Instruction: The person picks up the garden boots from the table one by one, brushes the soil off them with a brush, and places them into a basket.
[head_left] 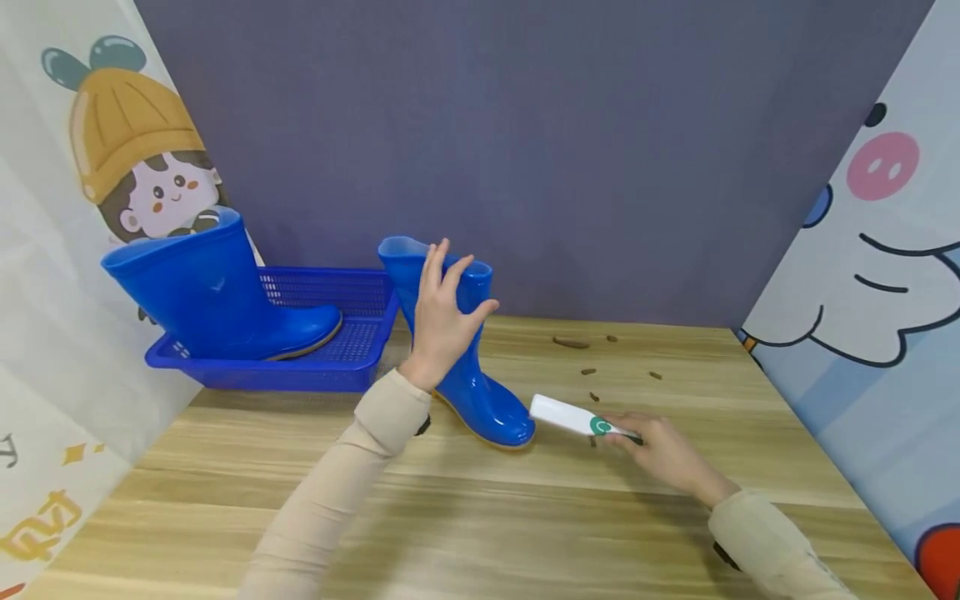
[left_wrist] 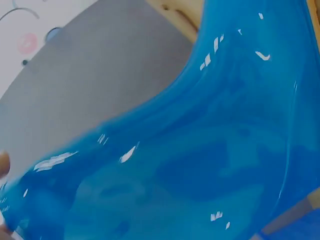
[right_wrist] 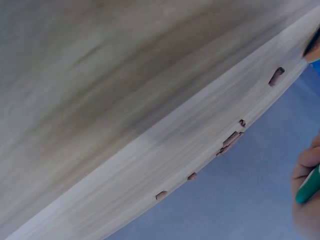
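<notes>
A glossy blue rain boot (head_left: 480, 396) with a tan sole edge is on the table, its shaft leaning left and its toe pointing right. My left hand (head_left: 441, 321) lies against the upper shaft, fingers spread and mostly straight, thumb out past the right side. In the left wrist view the boot (left_wrist: 190, 150) fills most of the picture. My right hand (head_left: 663, 450) grips a flat white-headed tool (head_left: 562, 413) with a green mark, its head right beside the toe. The tool's green end (right_wrist: 310, 186) shows at the right wrist view's edge; the head's underside is hidden.
A second blue boot (head_left: 225, 300) lies in a blue perforated basket (head_left: 285, 379) at the left. Several small brown pieces, including a longer one (head_left: 572, 342), are scattered on the wooden table (head_left: 480, 525). A grey panel (head_left: 562, 167) stands behind; printed sheets hang at both sides.
</notes>
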